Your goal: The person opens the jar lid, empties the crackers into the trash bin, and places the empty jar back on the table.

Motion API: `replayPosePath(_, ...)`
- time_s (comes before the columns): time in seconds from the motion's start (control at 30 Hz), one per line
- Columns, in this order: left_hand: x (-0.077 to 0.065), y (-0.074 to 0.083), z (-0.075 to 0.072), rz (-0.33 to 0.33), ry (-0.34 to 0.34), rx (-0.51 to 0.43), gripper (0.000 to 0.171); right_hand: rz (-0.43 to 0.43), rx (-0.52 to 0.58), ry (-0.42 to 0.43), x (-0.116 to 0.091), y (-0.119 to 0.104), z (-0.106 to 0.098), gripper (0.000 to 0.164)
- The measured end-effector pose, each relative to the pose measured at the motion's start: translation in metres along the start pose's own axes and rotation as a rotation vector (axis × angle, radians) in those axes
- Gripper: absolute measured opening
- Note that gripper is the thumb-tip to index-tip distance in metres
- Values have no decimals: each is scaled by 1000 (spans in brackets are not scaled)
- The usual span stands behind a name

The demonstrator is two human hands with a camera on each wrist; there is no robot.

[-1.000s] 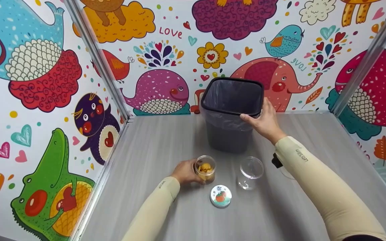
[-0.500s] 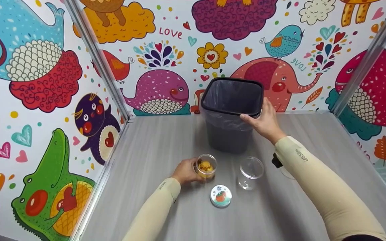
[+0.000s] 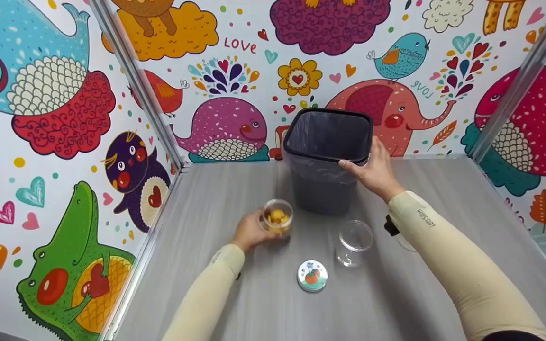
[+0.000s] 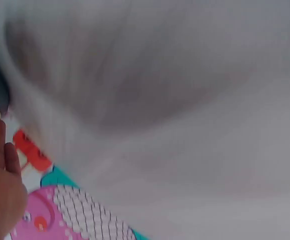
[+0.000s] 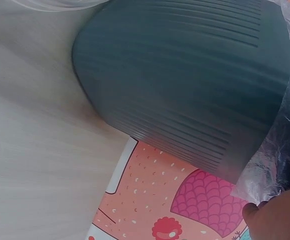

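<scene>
My left hand point(image 3: 253, 230) grips a clear round jar point(image 3: 277, 216) from its left side, with orange-yellow pieces point(image 3: 278, 217) inside. The jar has no lid on and stands a little tilted, left of the dark trash can. In the left wrist view only the edge of that hand point(image 4: 4, 185) and a bit of orange show. My right hand point(image 3: 376, 171) holds the rim of the trash can point(image 3: 323, 194) at its front right corner, thumb over the rim and fingers along the side. A transparent liner bag point(image 5: 265, 167) hangs over the can's rim.
On the grey table point(image 3: 197, 208), a second clear jar point(image 3: 354, 244) stands without a lid in front of the trash can. A round lid with a tomato picture point(image 3: 312, 276) lies nearer. A clear disc point(image 3: 405, 243) is partly hidden by the right forearm. Patterned walls point(image 3: 230, 128) enclose the table.
My left hand has carried the jar of orange pieces up from the table and slightly left, toward the trash can's side. The right hand has stayed on the rim.
</scene>
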State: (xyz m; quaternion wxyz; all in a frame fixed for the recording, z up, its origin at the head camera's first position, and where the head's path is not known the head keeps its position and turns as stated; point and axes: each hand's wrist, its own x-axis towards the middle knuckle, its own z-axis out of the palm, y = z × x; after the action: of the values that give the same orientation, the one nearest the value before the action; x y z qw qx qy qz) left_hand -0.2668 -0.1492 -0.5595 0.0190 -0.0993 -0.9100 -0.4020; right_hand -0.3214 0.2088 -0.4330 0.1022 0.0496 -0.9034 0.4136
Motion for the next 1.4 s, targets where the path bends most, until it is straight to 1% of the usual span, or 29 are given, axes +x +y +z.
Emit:
replayPosePath(0.07,7,5,-17,-24,50,-37,79,-1,-6,1,0,0,-1,123)
replayPosePath(0.17,19,16,-44,-54,135,-82,77,-1,-13,-1,0,0,-2,124)
replayPosePath(0.27,33,31,-70,-58,205,-85,79,-6,-14,-1,0,0,-1,124)
replayPosePath(0.37,46,50,-94,-46,244,-56,84,-14,-13,0,0,-1,-1,123)
replayPosePath(0.43,54,64,-106,-31,264,-19,85,-19,-14,3,1,-1,0,122)
replayPosePath(0.5,63,79,-116,-3,283,36,85,-25,-15,5,2,-1,0,121)
replayPosePath(0.6,77,101,-126,33,310,144,84,-36,-12,20,3,0,1,120)
replayPosePath(0.73,92,127,-130,73,325,296,80,-37,-2,30,4,1,2,119)
replayPosePath(0.87,104,148,-128,148,351,440,72,-24,0,21,4,1,2,121)
replayPosePath(0.93,110,157,-126,188,360,506,72,-18,-11,13,4,1,2,122)
replayPosePath(1.1,122,176,-122,259,354,602,77,4,-41,-6,4,-1,0,126)
replayPosePath(1.17,127,181,-120,304,355,644,71,11,-37,-8,3,-1,0,127)
replayPosePath(1.3,134,190,-115,408,360,756,53,21,-27,-8,2,0,1,128)
replayPosePath(1.4,137,196,-111,438,341,815,52,17,-26,-4,2,0,1,128)
